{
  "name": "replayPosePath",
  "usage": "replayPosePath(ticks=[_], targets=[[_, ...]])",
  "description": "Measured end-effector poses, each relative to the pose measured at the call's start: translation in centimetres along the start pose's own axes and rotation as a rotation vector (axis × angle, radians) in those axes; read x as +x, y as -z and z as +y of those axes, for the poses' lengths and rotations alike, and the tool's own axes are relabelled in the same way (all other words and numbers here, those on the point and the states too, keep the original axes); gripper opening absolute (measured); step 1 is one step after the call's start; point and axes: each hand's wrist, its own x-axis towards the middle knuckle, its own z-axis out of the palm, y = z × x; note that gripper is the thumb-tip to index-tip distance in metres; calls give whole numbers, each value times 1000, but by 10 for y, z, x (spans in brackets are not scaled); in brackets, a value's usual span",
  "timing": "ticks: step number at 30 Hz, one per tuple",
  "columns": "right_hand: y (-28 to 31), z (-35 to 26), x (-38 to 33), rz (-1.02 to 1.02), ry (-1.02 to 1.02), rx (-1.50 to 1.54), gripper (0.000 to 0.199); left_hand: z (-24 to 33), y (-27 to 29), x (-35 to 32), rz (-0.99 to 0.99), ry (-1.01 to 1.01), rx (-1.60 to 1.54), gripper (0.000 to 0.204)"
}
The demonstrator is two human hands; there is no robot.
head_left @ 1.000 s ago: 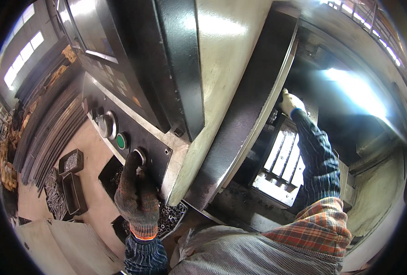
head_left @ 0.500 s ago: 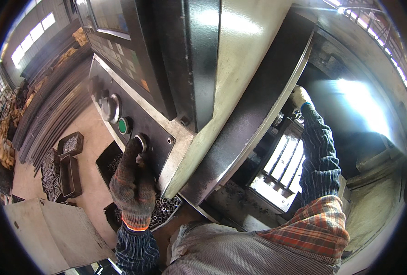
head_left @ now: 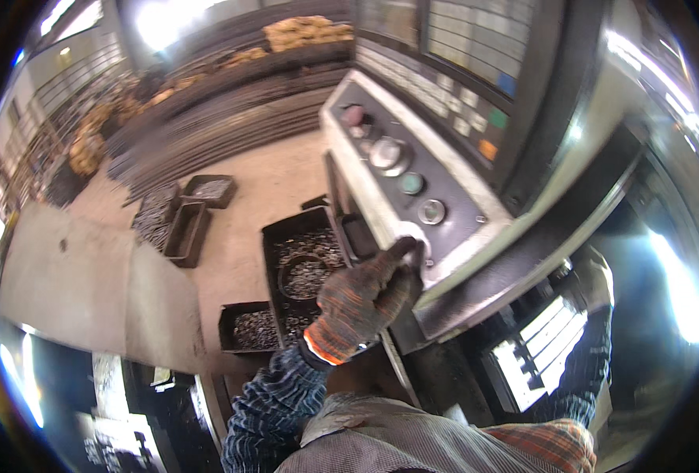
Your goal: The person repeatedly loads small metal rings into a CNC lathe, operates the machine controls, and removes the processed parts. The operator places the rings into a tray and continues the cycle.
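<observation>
The dark fingers of the left hand are bending and bunching close together at the lower left edge of the black control panel; they are blurring beside a bright pale patch, so I cannot tell whether they are pinching anything. An orange-flecked grey knit glove is covering this hand, and a blue striped sleeve is reaching up to its cuff.

Just beyond the fingertips, a round silver-ringed button is sitting on the panel, with a round green button, a large silver knob and a red button lining up farther along.

The right hand, in a pale glove, is resting beside the dark curved machine door; I cannot tell how its fingers are standing. Below it, a bright slotted metal plate is lying inside the machine.

Farther out, a black rectangular bin is holding small metal pieces on the tan floor, and long dark bars are lying stacked behind.
</observation>
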Motion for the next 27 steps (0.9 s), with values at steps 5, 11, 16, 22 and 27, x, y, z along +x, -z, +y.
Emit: replayPosePath(ticks=[5, 11, 16, 22, 27], targets=[[-14, -2, -36, 95, 28, -61, 43, -4, 53, -58, -41, 351, -106, 45], [-121, -137, -132, -171, -33, 129, 55, 2, 136, -143, 318, 566, -346, 40], [-284, -197, -228, -791, -78, -262, 39, 46, 224, -241, 663, 728, -329, 36], [-462, -197, -337, -1384, -675, 690, 40, 140, 314, -349, 1174, 680, 205, 35], [-540, -223, -441, -1757, -881, 841, 41, 253, 338, -428, 1518, 612, 354, 42]])
